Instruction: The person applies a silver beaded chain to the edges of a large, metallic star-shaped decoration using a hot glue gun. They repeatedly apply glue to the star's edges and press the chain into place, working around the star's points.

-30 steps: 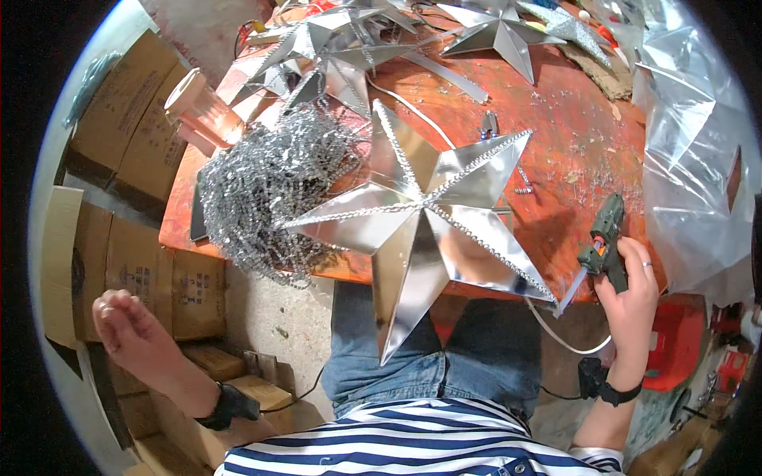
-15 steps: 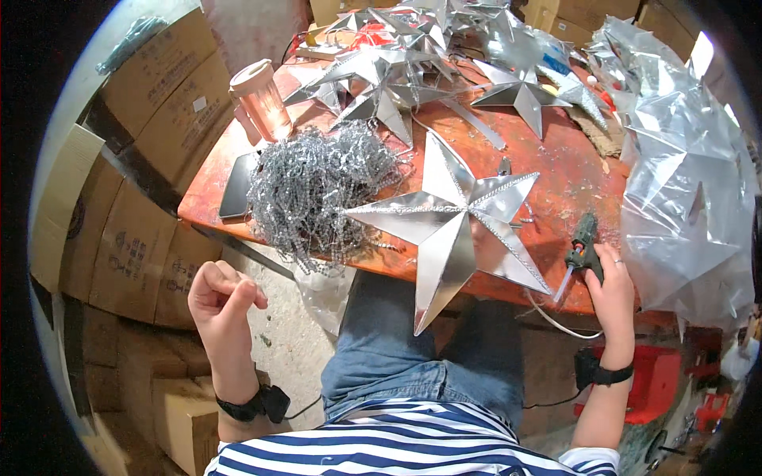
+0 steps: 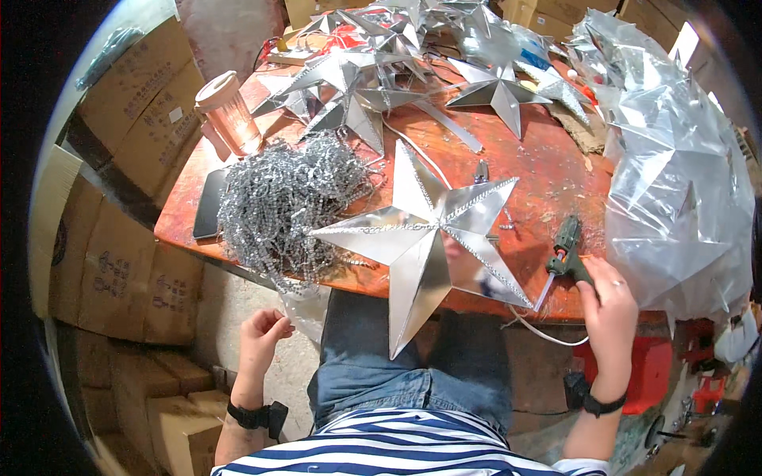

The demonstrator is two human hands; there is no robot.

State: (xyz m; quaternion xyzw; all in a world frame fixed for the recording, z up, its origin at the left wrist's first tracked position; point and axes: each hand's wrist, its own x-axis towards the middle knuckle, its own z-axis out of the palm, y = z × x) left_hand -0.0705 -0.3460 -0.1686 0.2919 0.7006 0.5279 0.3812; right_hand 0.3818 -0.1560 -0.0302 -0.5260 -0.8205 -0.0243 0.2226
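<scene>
A large silver five-pointed star [image 3: 429,274] lies at the table's near edge, one point jutting out over my lap. Silver bead trim [image 3: 389,228] runs along several of its ridges. To its right rests a dark green glue gun [image 3: 567,244], a whitish glue stick [image 3: 544,292] poking from its near end. My right hand [image 3: 611,309] is beside the gun's handle, thumb and forefinger apart. Off the table's near left side, my left hand [image 3: 264,337] hangs in the air with thumb and fingers pinched together; anything between them is too small to see.
Left of the star sits a tangled heap of silver bead strands [image 3: 290,202], with a phone [image 3: 209,205] and a pink lidded cup [image 3: 230,115] close by. More silver stars [image 3: 500,91] fill the back. A clear plastic bag [image 3: 675,198] covers the right side; cardboard boxes [image 3: 119,254] stand left.
My right hand has drawn back a little from the glue gun's handle, toward me. My left hand has moved lower and turned, its fingertips now pointing right. The whole view has shifted slightly.
</scene>
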